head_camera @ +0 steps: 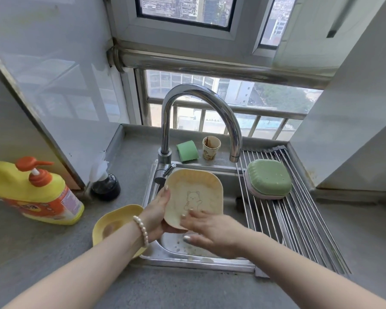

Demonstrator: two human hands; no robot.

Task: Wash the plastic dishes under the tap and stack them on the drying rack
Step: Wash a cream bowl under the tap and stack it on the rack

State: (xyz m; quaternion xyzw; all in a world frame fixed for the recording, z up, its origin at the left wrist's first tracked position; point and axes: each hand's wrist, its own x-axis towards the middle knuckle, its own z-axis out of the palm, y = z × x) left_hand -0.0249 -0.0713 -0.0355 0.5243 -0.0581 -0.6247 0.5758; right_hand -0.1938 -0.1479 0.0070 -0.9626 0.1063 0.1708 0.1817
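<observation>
Our left grip (158, 210) clamped on left edge of cream bear dish (195, 197), tilted up over sink (176, 244). Our right grip (206, 230) apart, fingers flat on dish's lower face. Tap (198, 121) arches above. Green dish (269, 178) upside down on drying rack (299, 219), right. Yellow dish (112, 221) on table (54, 253), left; detergent bottle (36, 192) beyond.

A grey stone counter (54, 253) carries a yellow detergent bottle (35, 192) at the left, a black stopper-like object (106, 186) near the wall, a yellow dish (112, 224) beside the sink (187, 262), a green sponge (187, 150) and a stained paper cup (211, 147) behind it
</observation>
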